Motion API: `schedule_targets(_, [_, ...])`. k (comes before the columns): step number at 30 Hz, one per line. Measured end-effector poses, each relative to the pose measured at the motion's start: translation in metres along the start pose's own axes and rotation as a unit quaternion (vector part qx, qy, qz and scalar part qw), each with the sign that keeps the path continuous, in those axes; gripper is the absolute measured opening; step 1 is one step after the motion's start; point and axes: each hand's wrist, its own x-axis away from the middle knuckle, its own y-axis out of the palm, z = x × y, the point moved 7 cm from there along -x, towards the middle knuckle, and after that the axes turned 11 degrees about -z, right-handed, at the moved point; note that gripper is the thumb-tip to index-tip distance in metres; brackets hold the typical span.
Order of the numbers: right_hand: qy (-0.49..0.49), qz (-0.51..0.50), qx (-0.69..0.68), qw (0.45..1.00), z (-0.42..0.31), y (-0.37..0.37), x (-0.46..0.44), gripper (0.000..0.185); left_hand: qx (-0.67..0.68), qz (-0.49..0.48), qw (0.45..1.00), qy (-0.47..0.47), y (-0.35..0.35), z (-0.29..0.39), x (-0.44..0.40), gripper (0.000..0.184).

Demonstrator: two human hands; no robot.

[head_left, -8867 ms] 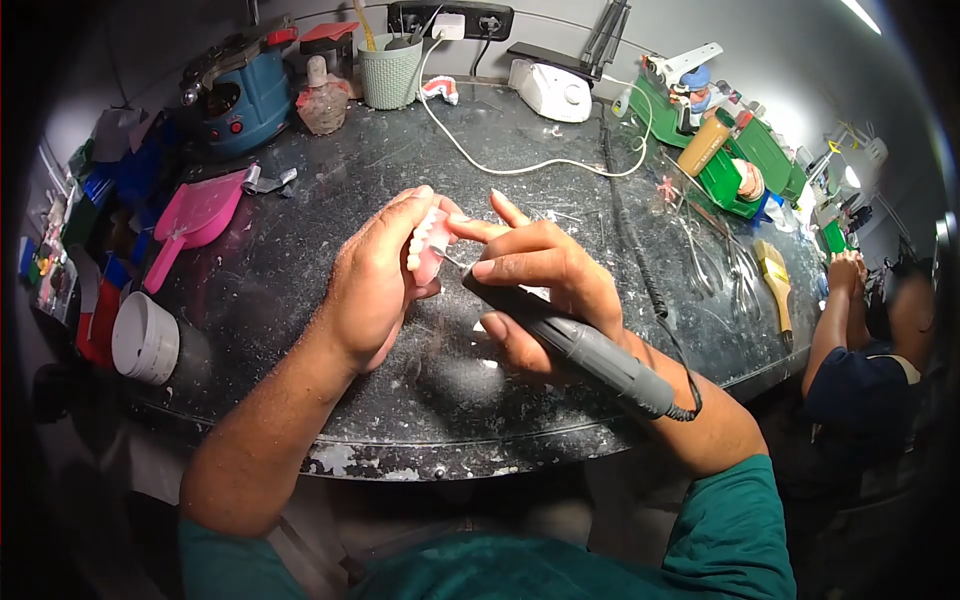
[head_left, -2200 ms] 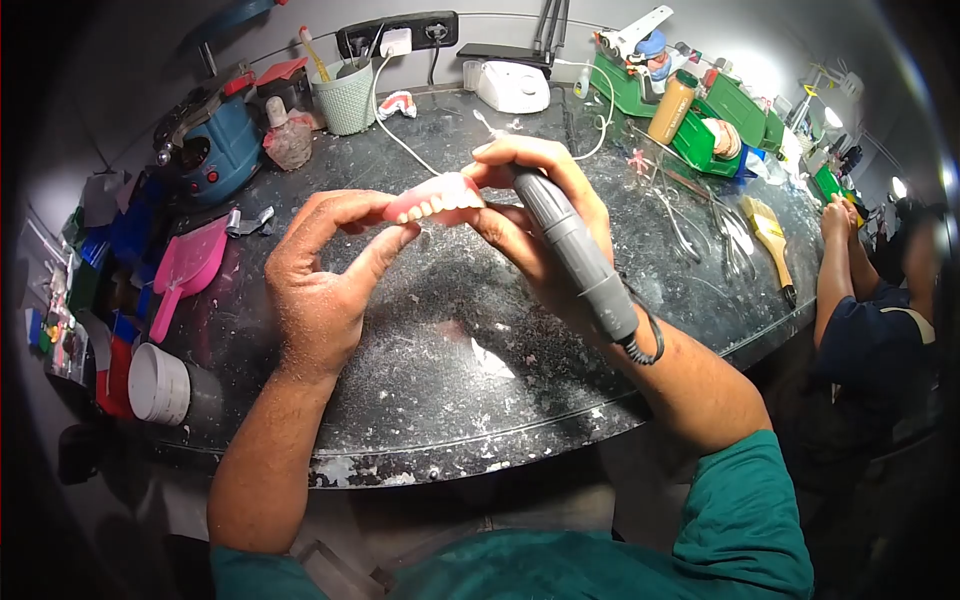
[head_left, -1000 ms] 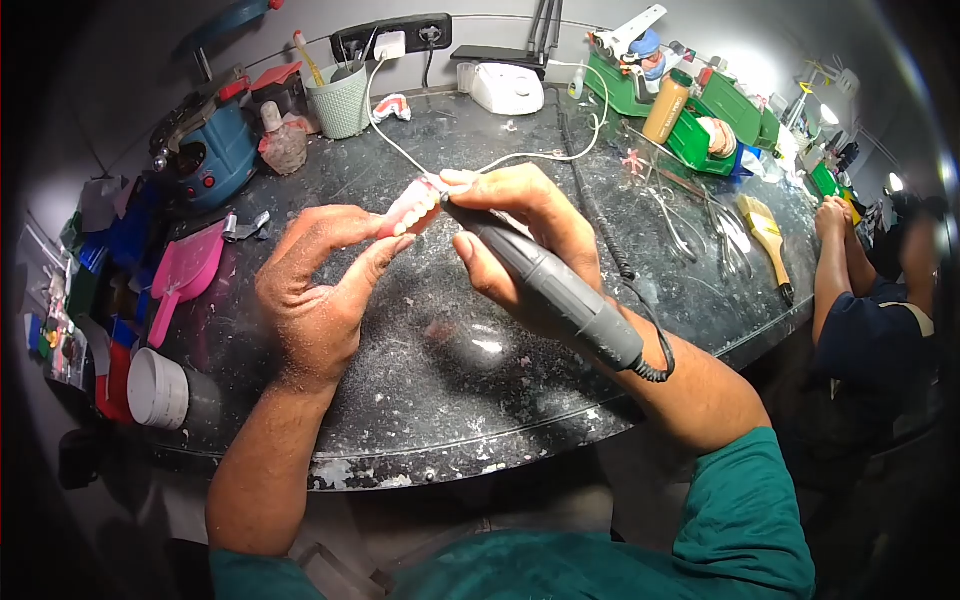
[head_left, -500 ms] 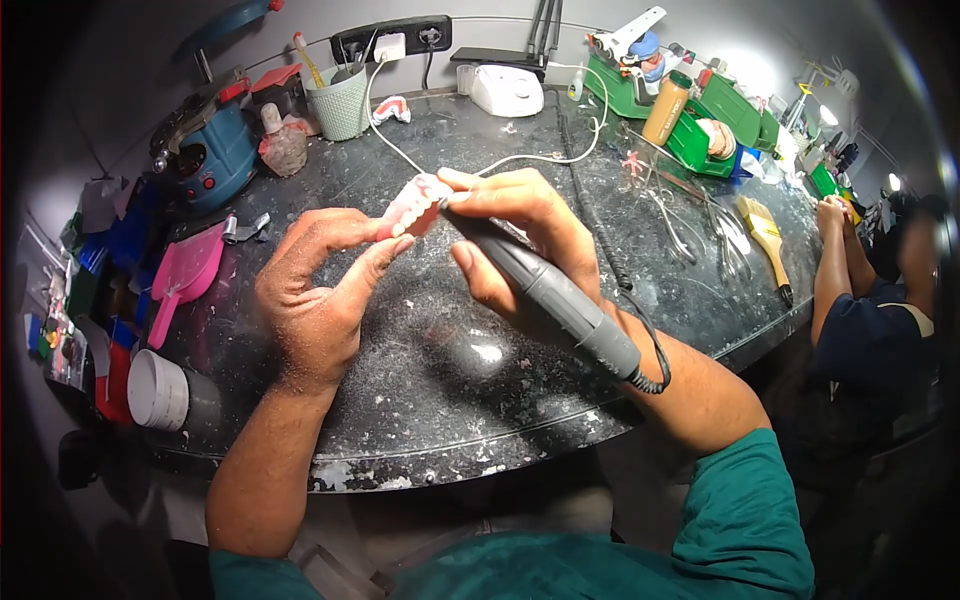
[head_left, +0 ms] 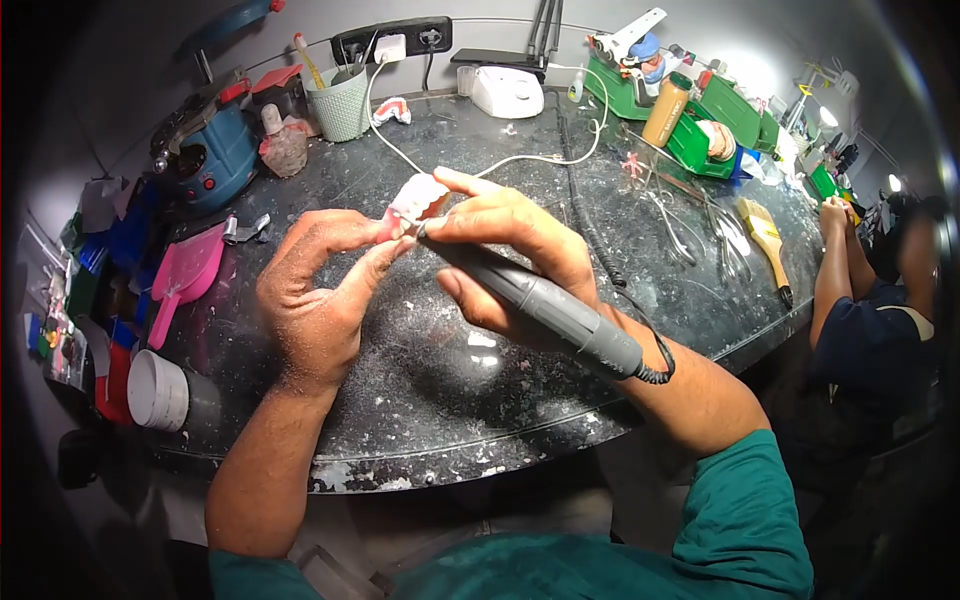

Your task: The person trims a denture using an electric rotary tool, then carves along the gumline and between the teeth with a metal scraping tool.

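Curved pink-and-white plastic denture point(head_left: 420, 192), likely light, rigid and brittle, is calling for our left hand point(head_left: 318, 300)'s mid-frame pinch at its pink end, our right hand point(head_left: 535, 235) gripping a black cylindrical plastic handpiece point(head_left: 560, 315).

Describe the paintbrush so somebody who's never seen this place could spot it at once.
Find the black bench and go to its right-hand edge, past the right hand. The paintbrush lies there beside the silvery metal tools. Unlike them, it has wide, pale bristles and a yellowish handle with a black end.
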Motion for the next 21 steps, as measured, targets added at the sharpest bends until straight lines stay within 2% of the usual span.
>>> schedule_targets(2, [0.032, 0.08, 0.0, 0.996, 0.0021, -0.0086, 0.0034, 0.034, -0.002, 0.005, 1.0, 0.003, -0.0004, 0.0011, 0.0004, 0.018])
schedule_targets(3, [0.08, 0.11, -0.022, 0.99, 0.0086, -0.0073, 0.0089, 0.033, 0.001, 0.002, 1.0, 0.005, 0.0003, 0.0015, 0.0007, 0.018])
schedule_targets(8, [-0.004, 0.02, 0.011, 1.0, -0.001, -0.0044, 0.0, 0.034, 0.013, -0.004, 1.0, 0.003, 0.0014, -0.0008, 0.0011, 0.019])
schedule_targets(11, [0.053, 0.098, -0.003, 0.994, 0.0025, -0.0104, 0.0052, 0.033, 0.009, 0.0, 1.0, 0.003, 0.0008, -0.0015, 0.0015, 0.018])
schedule_targets(12, [0.08, 0.094, -0.002, 0.992, 0.0058, -0.0105, 0.0068, 0.033, 0.002, -0.003, 1.0, 0.009, 0.0017, -0.0021, 0.0019, 0.018])
schedule_targets(16, [0.014, 0.03, 0.015, 0.999, 0.003, -0.0062, 0.0035, 0.034, 0.009, -0.009, 1.0, 0.016, 0.003, 0.0003, -0.0002, 0.019])
schedule_targets(17, [0.003, 0.043, 0.012, 0.999, 0.0011, -0.0074, 0.0019, 0.034, 0.009, -0.009, 1.0, 0.016, 0.0026, 0.0008, -0.0008, 0.019])
schedule_targets(18, [0.003, 0.043, 0.012, 0.999, -0.0002, -0.0064, 0.0014, 0.034, 0.007, -0.005, 1.0, 0.017, 0.0017, 0.0013, -0.0011, 0.018])
schedule_targets(20, [0.079, 0.111, -0.013, 0.991, 0.0076, -0.0129, 0.0065, 0.034, 0.004, -0.002, 1.0, 0.017, 0.0016, 0.0009, -0.0008, 0.018])
schedule_targets(21, [0.078, 0.103, -0.008, 0.992, 0.0083, -0.0128, 0.0067, 0.036, 0.003, -0.003, 1.0, 0.017, 0.0023, -0.0001, -0.0003, 0.018])
